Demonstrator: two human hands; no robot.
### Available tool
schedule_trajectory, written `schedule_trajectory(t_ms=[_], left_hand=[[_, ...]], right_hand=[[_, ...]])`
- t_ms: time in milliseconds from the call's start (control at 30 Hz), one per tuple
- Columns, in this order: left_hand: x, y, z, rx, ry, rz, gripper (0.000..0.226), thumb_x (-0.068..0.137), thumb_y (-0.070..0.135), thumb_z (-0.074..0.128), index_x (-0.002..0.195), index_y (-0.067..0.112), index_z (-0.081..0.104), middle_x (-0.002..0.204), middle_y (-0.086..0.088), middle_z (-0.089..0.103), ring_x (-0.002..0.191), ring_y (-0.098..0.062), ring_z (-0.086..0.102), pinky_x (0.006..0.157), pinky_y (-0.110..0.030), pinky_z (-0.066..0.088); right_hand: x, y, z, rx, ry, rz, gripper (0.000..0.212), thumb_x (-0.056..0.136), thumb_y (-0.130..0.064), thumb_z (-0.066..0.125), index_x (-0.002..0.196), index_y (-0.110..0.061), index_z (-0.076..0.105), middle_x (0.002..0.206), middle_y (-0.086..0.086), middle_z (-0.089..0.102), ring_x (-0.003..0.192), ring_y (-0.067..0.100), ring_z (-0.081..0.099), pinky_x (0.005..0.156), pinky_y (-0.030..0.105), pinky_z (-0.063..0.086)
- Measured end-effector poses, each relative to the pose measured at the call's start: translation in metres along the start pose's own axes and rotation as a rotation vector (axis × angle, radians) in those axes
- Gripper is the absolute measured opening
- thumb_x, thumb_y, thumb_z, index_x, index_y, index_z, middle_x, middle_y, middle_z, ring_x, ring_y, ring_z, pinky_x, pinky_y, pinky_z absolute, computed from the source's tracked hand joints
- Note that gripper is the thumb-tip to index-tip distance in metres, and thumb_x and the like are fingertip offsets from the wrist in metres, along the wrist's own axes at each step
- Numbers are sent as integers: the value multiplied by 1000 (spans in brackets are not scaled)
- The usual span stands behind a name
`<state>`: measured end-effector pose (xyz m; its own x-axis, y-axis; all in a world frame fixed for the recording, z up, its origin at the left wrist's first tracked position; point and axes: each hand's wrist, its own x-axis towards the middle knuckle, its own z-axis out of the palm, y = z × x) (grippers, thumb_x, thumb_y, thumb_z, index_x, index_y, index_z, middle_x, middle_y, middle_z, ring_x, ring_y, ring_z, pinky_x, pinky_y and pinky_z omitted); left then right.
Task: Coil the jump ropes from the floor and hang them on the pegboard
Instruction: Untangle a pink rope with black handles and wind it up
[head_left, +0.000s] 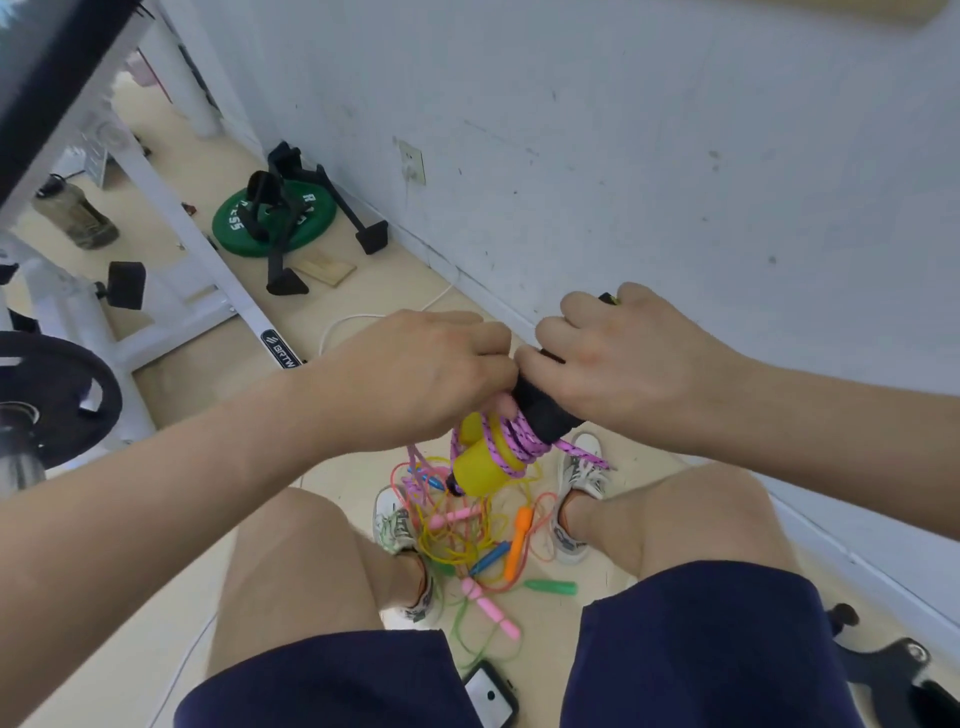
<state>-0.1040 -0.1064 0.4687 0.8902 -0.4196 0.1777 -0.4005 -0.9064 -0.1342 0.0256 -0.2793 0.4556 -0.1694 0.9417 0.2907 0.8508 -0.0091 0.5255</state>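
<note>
A purple speckled jump rope (519, 441) with yellow foam handles (480, 467) is coiled in front of me. A black strap (545, 415) is wrapped around the coil. My left hand (421, 369) pinches the bundle from the left. My right hand (623, 348) grips the black strap from the right. Both hands meet at the middle of the view, above my knees. On the floor between my shoes lies a tangle of other jump ropes (467, 530) with pink, orange, blue and green handles. The pegboard is not in view.
A white wall (623, 156) runs along the right. A green weight plate (270, 218) and black stands lie at the back. A white gym machine frame (171, 208) stands on the left. A phone (488, 696) lies by my left leg on the floor.
</note>
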Motion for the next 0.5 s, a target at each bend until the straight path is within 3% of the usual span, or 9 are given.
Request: schedule_trajectory(t_ms=[100, 167, 267, 367, 433, 500], left_hand=[[3, -4, 4, -259, -63, -106, 55, 91, 57, 34, 71, 13, 59, 67, 2, 51, 61, -21, 53, 53, -34, 44], [4, -10, 6, -464, -156, -226, 60, 87, 65, 34, 63, 13, 51, 58, 5, 41, 55, -14, 41, 53, -31, 37], [-1, -11, 8, -1074, -278, -395, 60, 94, 57, 47, 52, 16, 33, 52, 3, 22, 50, -14, 20, 49, -22, 22], [-3, -6, 20, -1475, -252, -444, 59, 82, 67, 51, 44, 23, 40, 44, 5, 28, 43, -13, 22, 48, -17, 26], [-15, 3, 55, -1553, -146, -678, 56, 78, 69, 54, 45, 25, 45, 40, 9, 37, 38, -7, 32, 46, -16, 32], [-34, 13, 98, -1642, 8, -1048, 40, 88, 49, 62, 61, 23, 49, 42, 13, 50, 38, -1, 46, 45, -14, 42]], right_hand=[[-5, 2, 4, 38, 45, -109, 24, 87, 3, 39, 86, -13, 56, 68, 3, 46, 62, 23, 45, 50, 30, 21], [-6, 6, 5, 72, 95, -131, 22, 93, 1, 42, 94, -12, 60, 72, 3, 50, 65, 23, 48, 50, 32, 25], [-7, 7, 5, 159, 172, -133, 21, 97, -3, 43, 104, -10, 61, 81, 6, 59, 70, 27, 55, 51, 34, 36], [-7, -3, 7, 284, 225, -103, 21, 96, -5, 46, 115, -11, 53, 86, 9, 62, 73, 30, 59, 54, 37, 43], [-8, -12, 10, 389, 241, -44, 31, 91, -6, 55, 120, -13, 47, 89, 11, 62, 74, 31, 58, 57, 39, 45], [-9, -19, 11, 547, 274, 80, 37, 87, -9, 63, 120, -14, 48, 90, 12, 63, 76, 32, 58, 61, 42, 48]])
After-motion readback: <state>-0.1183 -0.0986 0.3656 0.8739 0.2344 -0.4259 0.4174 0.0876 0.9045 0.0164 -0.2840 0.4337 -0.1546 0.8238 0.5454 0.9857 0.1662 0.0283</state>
